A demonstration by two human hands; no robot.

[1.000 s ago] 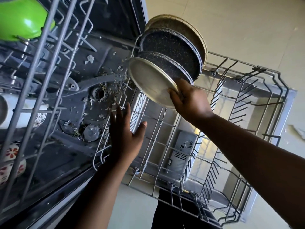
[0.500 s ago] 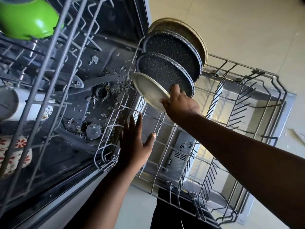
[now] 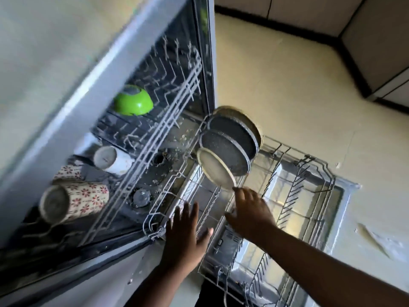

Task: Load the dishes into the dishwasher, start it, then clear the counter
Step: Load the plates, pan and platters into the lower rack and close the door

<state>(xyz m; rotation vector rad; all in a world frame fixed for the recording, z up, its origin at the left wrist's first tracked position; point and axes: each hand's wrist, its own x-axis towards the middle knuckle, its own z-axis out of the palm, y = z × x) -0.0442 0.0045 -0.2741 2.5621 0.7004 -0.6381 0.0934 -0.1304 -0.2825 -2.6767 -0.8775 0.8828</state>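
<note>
Plates [image 3: 223, 151] stand on edge in the lower rack [image 3: 309, 196], the cream plate [image 3: 215, 170] in front. The right hand [image 3: 250, 214], fingers spread, is just below its rim and holds nothing. The left hand [image 3: 184, 235] is flat and open over the rack's near corner. Best check each plate sits snug between the prongs before sliding the rack in gently.

no legible text, brand, number or sign in the head view. the panel on the open dishwasher door [image 3: 230, 240], at about 6 o'clock in the frame, shows small dark marks, too blurred to read. the patterned mugs [image 3: 88, 199] at 8 o'clock carry red flower motifs only, no lettering.
</note>
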